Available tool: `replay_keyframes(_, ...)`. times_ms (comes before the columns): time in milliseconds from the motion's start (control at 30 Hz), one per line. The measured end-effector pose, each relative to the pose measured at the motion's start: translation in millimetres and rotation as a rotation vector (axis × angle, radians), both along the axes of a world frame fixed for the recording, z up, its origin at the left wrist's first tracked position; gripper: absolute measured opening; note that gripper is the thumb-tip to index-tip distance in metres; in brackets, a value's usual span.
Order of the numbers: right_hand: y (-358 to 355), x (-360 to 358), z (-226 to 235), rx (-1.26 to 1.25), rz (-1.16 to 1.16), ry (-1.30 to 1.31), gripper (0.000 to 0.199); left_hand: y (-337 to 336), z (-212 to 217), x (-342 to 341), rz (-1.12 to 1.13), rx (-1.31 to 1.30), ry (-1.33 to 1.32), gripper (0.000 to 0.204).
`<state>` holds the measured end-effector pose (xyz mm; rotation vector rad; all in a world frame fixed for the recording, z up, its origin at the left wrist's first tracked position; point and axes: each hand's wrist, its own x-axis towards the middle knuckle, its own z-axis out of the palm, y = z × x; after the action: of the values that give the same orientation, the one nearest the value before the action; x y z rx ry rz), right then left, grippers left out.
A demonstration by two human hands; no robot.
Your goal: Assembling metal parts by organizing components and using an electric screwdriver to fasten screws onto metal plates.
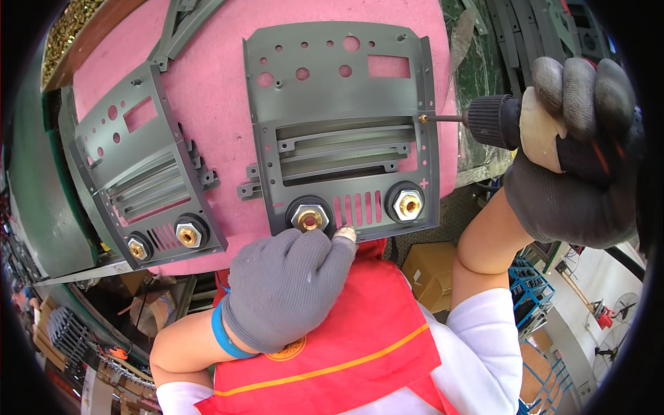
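Right grip clenches a power screwdriver at the grey panel's right edge; left grip presses closed on its lower edge.

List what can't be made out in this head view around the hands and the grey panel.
- Left hand: fingers curl under the grey panel lower edge, so their grip is hidden.
- Power screwdriver: its body is covered by the gloved right hand; only chuck and bit show.
- Screw at the bit tip: too small to tell how far in.
- Second panel: left side bent and dimmed by the fisheye rim.
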<state>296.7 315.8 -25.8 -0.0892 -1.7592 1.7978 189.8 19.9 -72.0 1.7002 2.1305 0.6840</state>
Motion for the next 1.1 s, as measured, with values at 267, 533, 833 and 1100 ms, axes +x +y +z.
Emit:
replay_keyframes(267, 22, 12, -4, -0.074, 0.016, 0.015, 0.018, 2, 2, -2, 0.010, -0.012, -0.018, 0.036)
replay_keyframes(533, 51, 34, -1, -0.143, 0.035, 0.023, 0.016, 4, 2, -4, -0.007, -0.009, -0.049, 0.033)
replay_keyframes(833, 46, 26, -4, -0.217, 0.076, 0.053, 0.014, 4, 4, -2, 0.000, -0.017, -0.037, 0.028)
replay_keyframes(1100, 137, 107, 34, -0.256, 0.139, 0.094, 0.012, 22, 11, -18, 0.171, 0.053, -0.417, 0.025)
